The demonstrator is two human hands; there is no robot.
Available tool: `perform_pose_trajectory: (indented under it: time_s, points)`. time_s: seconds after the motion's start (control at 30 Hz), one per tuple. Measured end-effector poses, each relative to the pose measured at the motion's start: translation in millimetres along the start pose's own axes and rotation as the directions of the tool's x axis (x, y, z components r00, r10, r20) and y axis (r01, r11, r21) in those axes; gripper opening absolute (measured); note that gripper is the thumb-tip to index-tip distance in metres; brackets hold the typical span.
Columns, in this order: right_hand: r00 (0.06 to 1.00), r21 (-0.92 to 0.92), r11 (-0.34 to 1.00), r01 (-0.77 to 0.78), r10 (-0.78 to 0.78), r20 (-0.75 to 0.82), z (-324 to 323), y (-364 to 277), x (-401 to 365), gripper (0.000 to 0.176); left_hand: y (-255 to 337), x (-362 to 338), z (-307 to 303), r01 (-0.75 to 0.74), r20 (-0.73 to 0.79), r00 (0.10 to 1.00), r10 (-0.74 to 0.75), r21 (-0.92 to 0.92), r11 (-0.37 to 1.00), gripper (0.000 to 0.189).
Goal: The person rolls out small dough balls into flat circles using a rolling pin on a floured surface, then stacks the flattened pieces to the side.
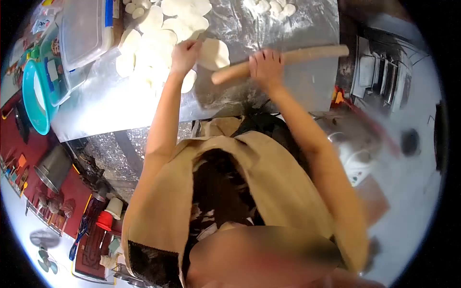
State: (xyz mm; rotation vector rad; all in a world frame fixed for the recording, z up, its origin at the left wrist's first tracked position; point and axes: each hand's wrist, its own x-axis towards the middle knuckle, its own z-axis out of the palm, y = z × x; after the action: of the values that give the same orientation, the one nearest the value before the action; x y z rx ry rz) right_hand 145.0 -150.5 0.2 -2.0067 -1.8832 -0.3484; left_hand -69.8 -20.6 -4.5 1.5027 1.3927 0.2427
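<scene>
My left hand (185, 56) is closed, its fingers pinching the left edge of a flat round of dough (214, 54). My right hand (267, 69) wraps round a long wooden rolling pin (314, 53), which lies slanted across the floured metal table (307, 86). The pin's left end is close to the lower right edge of that dough round. Many flattened dough rounds (156, 45) overlap to the left of and beyond my left hand. Small dough balls (273, 8) rest near the table's far side.
A clear lidded plastic box (86, 33) stands on the table's left part, beside a turquoise basin (36, 98). More small dough pieces (137, 8) lie near the box. The table's near edge runs just in front of my apron (288, 177).
</scene>
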Motion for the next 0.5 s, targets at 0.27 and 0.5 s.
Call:
perform_pose_trajectory:
  time_s: [0.27, 0.5]
  points:
    - [0.998, 0.095, 0.994, 0.056, -0.059, 0.027, 5.6, 11.3, 17.7, 0.019, -0.8, -10.6, -5.4, -0.111, -0.164, 0.974, 0.159, 0.266, 0.957, 0.023]
    - [0.988, 0.041, 0.987, -0.157, 0.157, 0.015, -26.7, 82.7, -33.3, 0.017, 92.6, 74.7, 61.1, -0.56, -0.266, 0.686, 0.677, 0.401, 0.725, 0.032]
